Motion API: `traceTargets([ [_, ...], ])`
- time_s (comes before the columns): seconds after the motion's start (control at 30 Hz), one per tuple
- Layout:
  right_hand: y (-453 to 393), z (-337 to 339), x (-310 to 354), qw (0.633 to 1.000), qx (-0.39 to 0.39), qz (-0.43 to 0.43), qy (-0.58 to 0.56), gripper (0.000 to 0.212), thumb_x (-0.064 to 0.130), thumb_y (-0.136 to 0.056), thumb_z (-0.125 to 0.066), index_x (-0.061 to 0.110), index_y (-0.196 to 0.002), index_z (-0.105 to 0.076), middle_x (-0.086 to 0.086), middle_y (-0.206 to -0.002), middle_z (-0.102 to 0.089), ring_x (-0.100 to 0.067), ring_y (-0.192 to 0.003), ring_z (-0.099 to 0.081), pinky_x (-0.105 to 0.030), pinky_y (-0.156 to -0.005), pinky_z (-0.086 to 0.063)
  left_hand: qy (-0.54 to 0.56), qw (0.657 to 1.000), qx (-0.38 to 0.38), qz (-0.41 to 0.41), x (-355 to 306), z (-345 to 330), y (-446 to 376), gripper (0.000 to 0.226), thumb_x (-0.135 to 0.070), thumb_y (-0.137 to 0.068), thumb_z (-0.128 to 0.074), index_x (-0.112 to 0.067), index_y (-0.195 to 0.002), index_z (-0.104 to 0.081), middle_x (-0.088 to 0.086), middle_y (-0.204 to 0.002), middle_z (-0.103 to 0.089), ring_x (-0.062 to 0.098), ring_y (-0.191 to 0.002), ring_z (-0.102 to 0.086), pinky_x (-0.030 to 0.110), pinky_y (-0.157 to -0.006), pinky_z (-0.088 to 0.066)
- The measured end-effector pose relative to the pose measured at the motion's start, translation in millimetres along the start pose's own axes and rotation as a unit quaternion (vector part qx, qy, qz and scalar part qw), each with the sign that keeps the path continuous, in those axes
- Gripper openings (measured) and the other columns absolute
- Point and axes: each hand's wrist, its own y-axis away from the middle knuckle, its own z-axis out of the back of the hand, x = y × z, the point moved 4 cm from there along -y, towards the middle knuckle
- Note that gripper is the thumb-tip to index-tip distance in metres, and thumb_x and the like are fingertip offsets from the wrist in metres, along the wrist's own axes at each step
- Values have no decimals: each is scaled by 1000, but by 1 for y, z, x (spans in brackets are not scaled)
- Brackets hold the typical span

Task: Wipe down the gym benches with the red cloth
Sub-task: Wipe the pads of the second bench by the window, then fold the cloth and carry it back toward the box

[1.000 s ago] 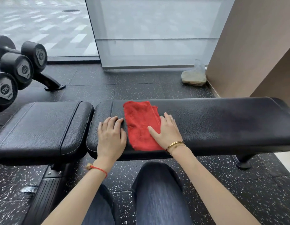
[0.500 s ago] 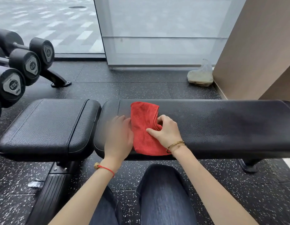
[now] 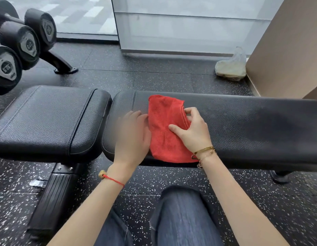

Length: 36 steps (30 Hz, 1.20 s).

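Note:
A red cloth [image 3: 164, 128] lies folded on the long black pad of the gym bench [image 3: 251, 132], near the pad's left end. My right hand [image 3: 193, 130] grips the cloth's right edge, thumb on top and fingers curled over the fold. My left hand [image 3: 132, 137] lies flat on the pad, touching the cloth's left edge; it is blurred. A shorter seat pad [image 3: 47, 119] adjoins the long pad on the left.
A rack of black dumbbells [image 3: 21, 45] stands at the far left, its foot reaching onto the speckled rubber floor. A plastic bag [image 3: 231, 68] sits by the tan wall at the back right. My knees are just below the bench's front edge.
My right hand went from lying flat on the cloth to curling round its right edge. My left hand slid right, up against the cloth. The view moved closer to the bench.

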Motion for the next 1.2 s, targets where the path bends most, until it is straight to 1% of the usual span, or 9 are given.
traceTargets([
  [0.1,-3,1,0,997,12,-23,-79,46,18,-73,-83,14,-108,-53,6,-98,-69,-12,-93,-68,-38,-92,-52,27,1000,2,7,-2,6,-1,40,-16,-90,-56,-15,-130,-58,2,-135,-57,23,-134,-45,49,-117,-27],
  [0.23,-2,9,15,995,33,-41,-86,49,15,-73,-83,9,-111,-53,0,-103,-70,-12,-95,-68,-39,-93,-52,33,999,0,10,-14,31,-7,36,-11,-88,-56,-12,-124,-62,5,-128,-62,25,-125,-53,49,-111,-35],
  [0.37,15,34,45,995,54,-58,-65,46,13,-73,-82,13,-107,-52,12,-92,-66,-7,-88,-66,-35,-91,-51,43,998,19,28,-34,73,-8,31,-9,-90,-57,-11,-120,-65,5,-123,-64,26,-120,-56,43,-108,-38],
  [0.5,40,75,88,990,96,-88,-52,44,16,-73,-82,14,-107,-52,15,-89,-66,-6,-86,-67,-33,-90,-50,63,995,58,51,-57,137,5,29,-9,-90,-58,-12,-119,-65,4,-120,-65,25,-117,-57,44,-104,-41],
  [0.63,70,127,152,985,124,-104,-65,45,16,-74,-81,13,-108,-52,15,-90,-67,6,-82,-63,-24,-85,-49,69,992,78,77,-92,223,17,29,-7,-90,-57,-11,-117,-66,4,-118,-66,26,-115,-59,48,-101,-43],
  [0.77,101,186,226,978,146,-121,-84,48,15,-75,-81,11,-111,-50,10,-95,-67,0,-85,-64,-27,-88,-51,60,990,89,94,-136,319,23,30,-4,-88,-58,-12,-116,-66,2,-118,-66,24,-115,-58,45,-101,-43],
  [0.93,137,258,320,975,157,-113,-112,60,11,-74,-81,22,-118,-43,20,-93,-65,6,-87,-65,-34,-92,-52,55,990,91,89,-190,434,26,30,-5,-89,-56,-13,-116,-66,2,-118,-66,24,-115,-58,45,-102,-42],
  [1.07,158,304,385,975,165,-78,-128,86,8,-74,-81,24,-142,-31,39,-108,-57,3,-96,-65,-36,-96,-52,56,990,84,96,-223,508,32,30,-7,-90,-56,-13,-119,-65,2,-119,-65,23,-116,-57,45,-102,-42],
  [1.2,172,331,431,972,181,-34,-147,98,8,-75,-79,35,-150,-21,27,-126,-56,-5,-106,-65,-36,-99,-51,61,991,63,104,-245,559,41,31,-6,-89,-57,-13,-119,-65,2,-119,-64,23,-114,-57,45,-102,-43],
])
